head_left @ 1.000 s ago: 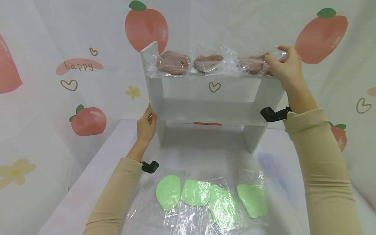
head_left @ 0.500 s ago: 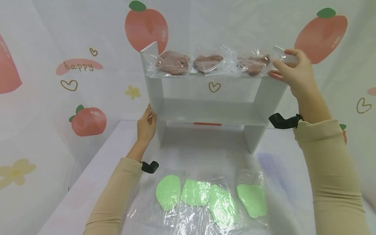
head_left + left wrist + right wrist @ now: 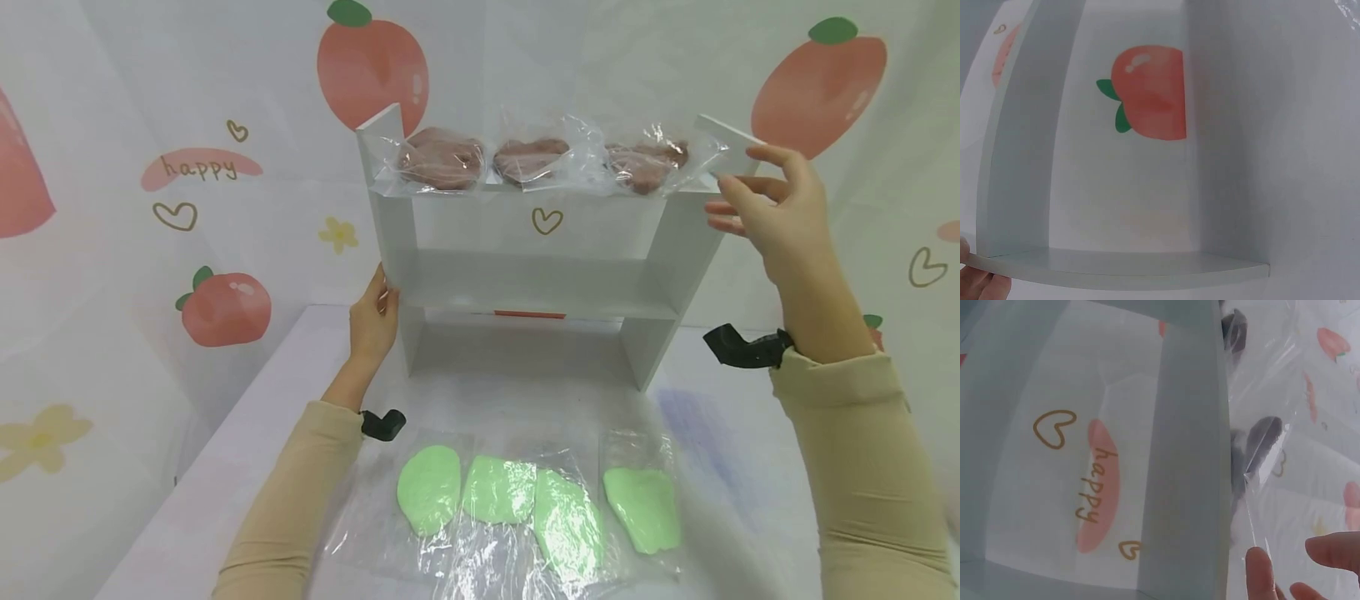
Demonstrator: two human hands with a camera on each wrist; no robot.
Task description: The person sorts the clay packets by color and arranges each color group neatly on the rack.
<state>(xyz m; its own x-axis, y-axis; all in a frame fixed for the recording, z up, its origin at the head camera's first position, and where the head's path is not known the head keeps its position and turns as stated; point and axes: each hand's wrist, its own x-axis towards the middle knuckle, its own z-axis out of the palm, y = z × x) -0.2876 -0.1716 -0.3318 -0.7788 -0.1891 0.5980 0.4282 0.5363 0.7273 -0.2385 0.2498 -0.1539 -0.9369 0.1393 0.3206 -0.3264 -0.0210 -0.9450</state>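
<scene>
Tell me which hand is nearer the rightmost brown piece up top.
Right. The right hand is beside the brown piece; the left hand holds the left shelf panel, lower down.

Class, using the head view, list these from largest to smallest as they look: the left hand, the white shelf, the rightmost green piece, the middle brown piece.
1. White shelf
2. Rightmost green piece
3. Left hand and middle brown piece: too alike to rank
</scene>
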